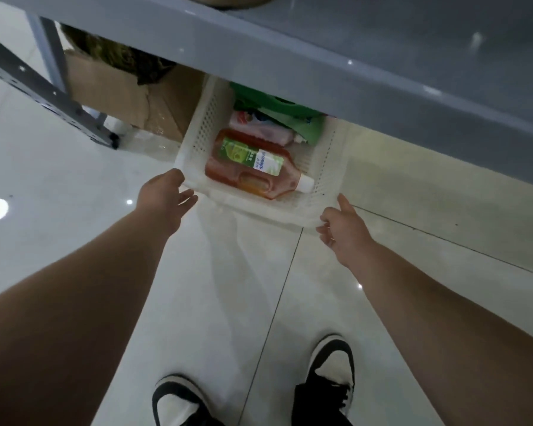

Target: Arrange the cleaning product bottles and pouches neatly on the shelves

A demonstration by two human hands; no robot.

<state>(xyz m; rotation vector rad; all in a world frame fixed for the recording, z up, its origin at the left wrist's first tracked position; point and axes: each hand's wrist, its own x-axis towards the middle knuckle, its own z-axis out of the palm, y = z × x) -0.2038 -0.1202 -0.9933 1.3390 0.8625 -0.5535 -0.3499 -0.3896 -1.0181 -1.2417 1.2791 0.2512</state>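
— Hands?
— Both arms reach down. The left hand [166, 195] and right hand [342, 229], fingers loose and holding nothing, are at the white basket's [194, 133] near corners (contact unclear).
— Bottles?
— An orange bottle [250, 167] lies inside, with a pink pouch [259, 127] behind it, under the grey shelf [320, 56].

Cardboard box [111, 96] far left on the floor, with a dark olive bundle [117, 56] on top. White perforated basket [197, 124] just right of the box. Glossy pale tile floor [59, 179]. Black-and-white shoes [331, 368] near, centre.
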